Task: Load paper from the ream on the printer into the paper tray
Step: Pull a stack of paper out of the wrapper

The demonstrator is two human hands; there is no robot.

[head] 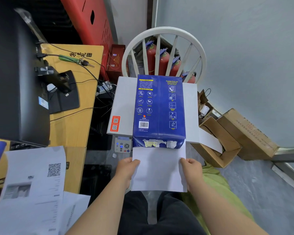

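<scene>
A blue ream of paper (159,109) lies on top of the white printer (124,102), its torn near end facing me. A stack of white sheets (159,168) sticks halfway out of that torn end. My left hand (126,168) grips the stack's left edge and my right hand (191,168) grips its right edge. The printer's control panel (123,145) shows just left of the ream's near end. The paper tray is not visible.
A wooden desk (75,126) with a monitor, cables and printed pages stands at the left. Behind the printer is a white chair (163,33) with red fire extinguishers (163,63). Open cardboard boxes (227,136) sit on the floor at the right.
</scene>
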